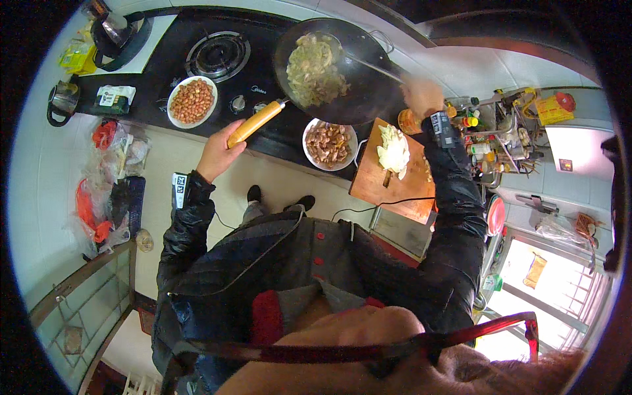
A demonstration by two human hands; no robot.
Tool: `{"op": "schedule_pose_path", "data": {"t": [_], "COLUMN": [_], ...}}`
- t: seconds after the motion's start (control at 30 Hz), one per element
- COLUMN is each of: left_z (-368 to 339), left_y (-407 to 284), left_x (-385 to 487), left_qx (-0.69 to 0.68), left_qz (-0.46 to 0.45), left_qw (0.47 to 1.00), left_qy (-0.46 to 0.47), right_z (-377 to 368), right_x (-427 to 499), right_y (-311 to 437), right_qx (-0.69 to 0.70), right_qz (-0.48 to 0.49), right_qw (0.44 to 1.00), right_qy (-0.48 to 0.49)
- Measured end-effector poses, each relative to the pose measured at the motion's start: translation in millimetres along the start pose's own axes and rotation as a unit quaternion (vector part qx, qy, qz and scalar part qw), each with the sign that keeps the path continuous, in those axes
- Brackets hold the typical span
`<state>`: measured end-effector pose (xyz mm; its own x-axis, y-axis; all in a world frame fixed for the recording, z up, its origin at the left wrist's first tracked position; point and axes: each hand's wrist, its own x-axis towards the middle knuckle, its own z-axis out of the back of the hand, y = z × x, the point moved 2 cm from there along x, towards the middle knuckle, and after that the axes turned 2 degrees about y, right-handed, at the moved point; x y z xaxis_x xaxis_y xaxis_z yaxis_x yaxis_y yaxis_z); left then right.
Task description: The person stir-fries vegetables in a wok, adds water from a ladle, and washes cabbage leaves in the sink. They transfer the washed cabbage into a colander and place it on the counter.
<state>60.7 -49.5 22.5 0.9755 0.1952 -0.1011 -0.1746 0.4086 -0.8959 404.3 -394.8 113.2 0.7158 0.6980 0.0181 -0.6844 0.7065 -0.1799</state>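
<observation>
My left hand (222, 150) grips the wooden handle (256, 122) of a black wok (363, 101) on the gas stove. Inside the wok lies a heap of pale greenish sliced food (313, 71), on its left side. The blurred right hand (422, 96) is closed around the far end of a long metal spatula or ladle (373, 66), whose head rests in the food. Just below the wok stands a white bowl of browned, cooked meat pieces (330, 144). A wooden cutting board (363, 180) beside it bears a pile of pale chopped vegetable (394, 150).
A bowl of reddish peanuts (192, 101) sits near the stove's front edge, by a bare burner (217, 57). An orange-lidded jar (409, 121) stands close to my right wrist. Bottles crowd a rack (486, 148) at the right. A kettle (116, 34) occupies the far left corner.
</observation>
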Motion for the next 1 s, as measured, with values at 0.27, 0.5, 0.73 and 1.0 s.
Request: {"op": "schedule_pose_path", "data": {"t": [0.27, 0.5, 0.73, 1.0], "left_z": [-0.3, -0.1, 0.7, 0.1], "left_y": [3.6, 1.4, 2.4, 9.3], "left_x": [-0.4, 0.3, 1.7, 3.0], "left_qx": [-0.004, 0.009, -0.007, -0.023], "left_qz": [0.013, -0.033, -0.025, -0.005], "left_qw": [1.0, 0.999, 1.0, 1.0], "left_qy": [0.002, -0.018, -0.001, 0.008], "right_z": [44.9, 78.8, 108.4, -67.9], "right_x": [50.4, 28.7, -9.0, -63.0], "right_y": [-14.9, 27.7, -38.6, 70.7], "right_qx": [-0.114, -0.078, 0.03, 0.325], "right_qz": [0.007, 0.085, -0.029, -0.121], "right_qw": [0.993, 0.993, 0.964, 0.935], "right_qy": [-0.013, -0.024, 0.264, 0.074]}}
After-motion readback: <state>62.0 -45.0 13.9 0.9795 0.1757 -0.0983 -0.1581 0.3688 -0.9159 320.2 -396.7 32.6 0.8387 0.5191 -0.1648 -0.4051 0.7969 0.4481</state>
